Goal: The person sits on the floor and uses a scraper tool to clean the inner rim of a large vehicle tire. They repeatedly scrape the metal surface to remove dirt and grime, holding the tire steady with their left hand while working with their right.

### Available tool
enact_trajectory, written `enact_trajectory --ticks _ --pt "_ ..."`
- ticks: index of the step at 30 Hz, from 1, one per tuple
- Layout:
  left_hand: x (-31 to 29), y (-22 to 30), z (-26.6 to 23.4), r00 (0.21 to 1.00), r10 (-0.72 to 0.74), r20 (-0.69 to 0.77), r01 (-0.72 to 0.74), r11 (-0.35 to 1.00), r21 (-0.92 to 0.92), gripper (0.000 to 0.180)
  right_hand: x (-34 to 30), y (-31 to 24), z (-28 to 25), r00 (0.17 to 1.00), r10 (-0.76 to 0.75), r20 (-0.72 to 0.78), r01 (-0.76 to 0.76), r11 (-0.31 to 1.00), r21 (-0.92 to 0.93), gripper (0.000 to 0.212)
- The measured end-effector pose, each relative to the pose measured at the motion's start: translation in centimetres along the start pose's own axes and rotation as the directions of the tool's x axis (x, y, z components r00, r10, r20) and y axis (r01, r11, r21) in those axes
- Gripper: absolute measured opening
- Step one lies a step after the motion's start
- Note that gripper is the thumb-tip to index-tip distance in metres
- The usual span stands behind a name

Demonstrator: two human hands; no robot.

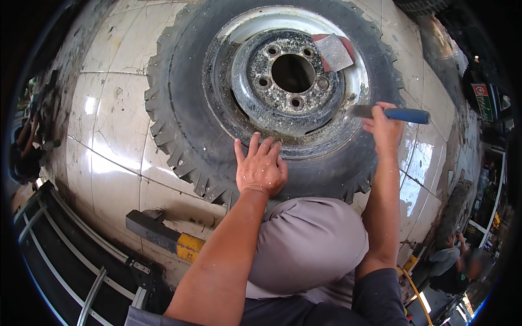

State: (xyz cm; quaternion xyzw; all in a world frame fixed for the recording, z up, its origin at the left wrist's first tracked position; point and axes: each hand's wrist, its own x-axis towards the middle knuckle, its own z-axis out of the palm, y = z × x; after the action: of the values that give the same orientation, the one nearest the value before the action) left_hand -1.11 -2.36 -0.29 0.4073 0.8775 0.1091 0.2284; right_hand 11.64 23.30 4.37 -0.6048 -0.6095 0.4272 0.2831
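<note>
A large black tyre lies flat in front of me, mounted on a steel rim. Much of the rim is coated in dark, flaking paint and grime, while its upper right part is bright and pale. My right hand grips a scraper with a blue handle; its flat metal blade reaches the rim's right inner side. Fingers spread, my left hand lies on the tyre sidewall at the rim's near edge, holding nothing. Folded sandpaper, grey and dull red, rests on the rim's upper right.
Pale floor tiles surround the tyre. At near left lie a black and yellow metal bar and a dark frame with silver rails. My knee is close to the tyre. Another person is at the lower right.
</note>
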Motion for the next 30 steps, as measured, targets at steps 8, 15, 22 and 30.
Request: enact_trajectory --ticks 8,15,22,30 --pt "0.3 0.2 0.0 0.999 0.026 0.024 -0.027 0.999 0.022 0.045 0.3 0.1 0.0 0.977 0.096 0.190 -0.091 0.995 -0.036 0.031" --pt "0.1 0.1 0.0 1.000 0.004 -0.005 -0.004 1.000 0.004 0.045 2.6 -6.1 2.4 0.924 -0.067 0.378 0.329 0.642 -0.692 0.032" --pt "0.2 0.1 -0.1 1.000 -0.001 0.004 0.001 1.000 -0.030 0.045 3.1 -8.8 5.8 0.890 0.075 0.449 0.304 0.635 -0.710 0.038" --pt "0.3 0.1 -0.1 1.000 0.005 -0.002 -0.005 0.999 -0.044 0.045 3.4 -6.9 6.9 0.903 0.032 0.427 0.309 0.643 -0.701 0.039"
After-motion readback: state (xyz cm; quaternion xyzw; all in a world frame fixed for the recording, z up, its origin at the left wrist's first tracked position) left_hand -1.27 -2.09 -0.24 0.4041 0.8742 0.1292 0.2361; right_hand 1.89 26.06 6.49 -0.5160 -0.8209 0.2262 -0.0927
